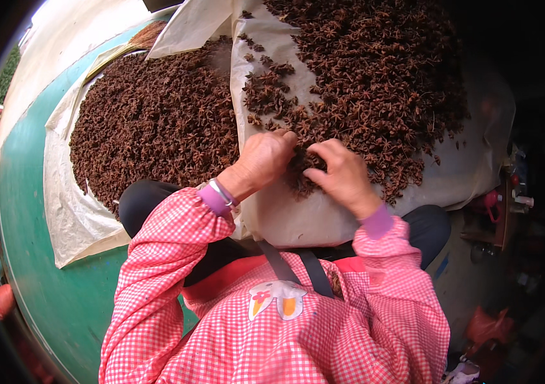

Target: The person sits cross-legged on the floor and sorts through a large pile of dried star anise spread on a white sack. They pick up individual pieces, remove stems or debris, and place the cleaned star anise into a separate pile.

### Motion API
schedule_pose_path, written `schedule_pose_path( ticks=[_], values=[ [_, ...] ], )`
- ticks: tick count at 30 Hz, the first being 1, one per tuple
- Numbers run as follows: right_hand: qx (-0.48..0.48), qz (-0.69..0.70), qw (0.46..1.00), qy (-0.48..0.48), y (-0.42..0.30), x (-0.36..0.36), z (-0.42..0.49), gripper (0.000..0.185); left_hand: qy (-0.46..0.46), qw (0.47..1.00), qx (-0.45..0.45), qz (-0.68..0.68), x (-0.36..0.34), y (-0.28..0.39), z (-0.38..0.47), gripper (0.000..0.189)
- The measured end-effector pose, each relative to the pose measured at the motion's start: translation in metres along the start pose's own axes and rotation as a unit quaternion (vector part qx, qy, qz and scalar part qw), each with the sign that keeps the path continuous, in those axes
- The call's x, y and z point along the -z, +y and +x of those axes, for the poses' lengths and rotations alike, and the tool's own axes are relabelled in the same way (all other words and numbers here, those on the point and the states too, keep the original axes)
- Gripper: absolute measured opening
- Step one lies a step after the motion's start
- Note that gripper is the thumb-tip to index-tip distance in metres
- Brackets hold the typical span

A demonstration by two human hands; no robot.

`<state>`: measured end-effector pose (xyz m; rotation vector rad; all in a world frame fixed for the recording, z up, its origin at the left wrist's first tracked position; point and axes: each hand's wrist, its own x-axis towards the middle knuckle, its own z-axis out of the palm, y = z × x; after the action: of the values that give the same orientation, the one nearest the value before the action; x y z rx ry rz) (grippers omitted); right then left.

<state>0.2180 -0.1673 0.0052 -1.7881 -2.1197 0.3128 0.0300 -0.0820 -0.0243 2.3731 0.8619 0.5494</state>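
Note:
A large heap of dried star anise [378, 96] lies on a pale plastic sheet [301, 216] in front of my lap. My left hand [267, 156] is at the heap's near left edge, its fingers curled down; whether anything is pinched in them is hidden. Just to its right, my right hand [342, 175] hovers over the near edge with thumb and fingers spread apart. Slightly blurred star anise lie between the two hands. A second, broad pile of star anise [157, 115] spreads to the left, beyond a raised fold of sheet. Loose pieces [267, 91] form a small cluster between the piles.
Beneath the left pile, a white woven sheet [75, 225] covers part of a green floor [27, 192]. A straw broom head [149, 34] lies behind that pile. On the dark right side are a pink-handled item [492, 204] and a red plastic bag [488, 326].

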Motion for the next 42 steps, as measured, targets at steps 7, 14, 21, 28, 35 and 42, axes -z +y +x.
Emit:
schedule_pose_path(
  ticks=[7, 14, 21, 28, 35, 42],
  values=[
    [0.019, -0.093, 0.986, 0.137, 0.019, 0.0, 0.015, 0.03, 0.069, 0.995, 0.036, 0.055, 0.002, -0.027, 0.003, 0.007],
    [0.004, 0.164, 0.986, 0.034, -0.015, 0.001, 0.07, 0.021, 0.084, 0.815, 0.186, -0.543, 0.03, -0.011, 0.024, 0.011],
    [-0.192, 0.699, 0.685, -0.066, 0.0, 0.004, 0.087, 0.017, 0.121, 0.748, 0.128, -0.64, 0.04, -0.004, 0.022, 0.015],
    [0.002, -0.019, 0.952, 0.306, 0.007, 0.011, 0.083, 0.025, -0.195, 0.752, -0.018, -0.629, 0.055, 0.042, -0.01, 0.007],
    [0.163, -0.059, 0.976, 0.128, 0.019, -0.014, 0.042, 0.014, -0.135, 0.955, 0.089, -0.251, 0.035, 0.018, -0.004, 0.015],
    [0.099, -0.086, 0.989, 0.061, 0.027, -0.03, 0.055, 0.008, -0.227, 0.801, 0.154, -0.532, 0.054, 0.009, 0.002, 0.016]
  ],
)
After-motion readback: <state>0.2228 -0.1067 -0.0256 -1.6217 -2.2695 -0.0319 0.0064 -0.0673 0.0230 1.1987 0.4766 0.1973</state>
